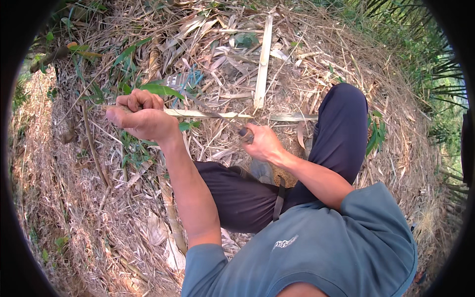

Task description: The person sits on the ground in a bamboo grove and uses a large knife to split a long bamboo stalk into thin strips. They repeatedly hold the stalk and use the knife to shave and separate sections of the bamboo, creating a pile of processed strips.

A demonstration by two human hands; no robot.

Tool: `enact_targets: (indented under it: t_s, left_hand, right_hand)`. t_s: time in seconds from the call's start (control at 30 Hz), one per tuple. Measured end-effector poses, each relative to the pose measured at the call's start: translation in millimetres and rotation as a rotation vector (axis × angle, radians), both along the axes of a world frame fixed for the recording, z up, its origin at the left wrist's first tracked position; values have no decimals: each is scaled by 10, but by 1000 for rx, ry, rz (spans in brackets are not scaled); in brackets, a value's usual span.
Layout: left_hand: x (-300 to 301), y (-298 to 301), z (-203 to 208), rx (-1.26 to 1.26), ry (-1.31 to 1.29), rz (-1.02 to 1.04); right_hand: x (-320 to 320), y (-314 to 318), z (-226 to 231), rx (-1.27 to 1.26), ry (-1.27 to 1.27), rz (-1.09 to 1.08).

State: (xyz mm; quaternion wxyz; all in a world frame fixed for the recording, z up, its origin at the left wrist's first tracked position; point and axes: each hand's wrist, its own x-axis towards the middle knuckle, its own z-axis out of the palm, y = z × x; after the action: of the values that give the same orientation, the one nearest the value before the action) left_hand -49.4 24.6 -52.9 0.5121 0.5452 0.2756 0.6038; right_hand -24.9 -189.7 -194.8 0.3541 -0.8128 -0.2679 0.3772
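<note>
My left hand (141, 116) is closed in a fist round one end of a pale, flat bamboo strip (208, 114), which runs level to the right in front of my knees. My right hand (264, 143) grips a short dark handle (246, 134) just below the strip's right part. A thin grey edge, perhaps a blade, slants up and left from that handle; its full shape cannot be made out. Another pale strip (294, 117) lies in line further right, reaching my bent knee; whether the two join is unclear.
A longer split bamboo piece (263, 59) lies ahead, pointing away from me. Dry leaves and stalks cover the ground. Left of it are a grey printed packet (175, 81) and some blue string (194, 77). Green plants (378, 133) grow beside my right knee. My shoe (262, 171) shows between my legs.
</note>
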Motion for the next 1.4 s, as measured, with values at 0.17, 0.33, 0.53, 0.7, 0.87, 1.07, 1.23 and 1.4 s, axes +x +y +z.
enact_targets:
  t_s: [0.17, 0.33, 0.53, 0.7, 0.87, 1.07, 1.23, 1.4]
  left_hand:
    - [46, -105, -10, -31, 28, -53]
    - [13, 14, -55, -57, 66, 74]
    - [202, -94, -116, -3, 107, 8]
    - [243, -125, -96, -23, 127, -18]
    - [415, -234, -124, 113, 163, -76]
    - [602, -155, -188, 106, 146, -107]
    - [595, 81, -331, 86, 2, -93]
    - [519, 241, -314, 133, 184, 120]
  right_hand:
    - [27, -185, -773, -42, -103, -51]
    - [18, 2, -237, -61, -57, -29]
    - [58, -110, -689, -95, -199, -85]
    - [313, -43, -387, -128, 246, -186]
    - [177, -159, 86, 111, 2, -170]
    - [255, -80, -697, -62, -52, -186]
    - [388, -104, -901, 217, 1095, -503]
    - [337, -216, -1049, 261, 1054, -793]
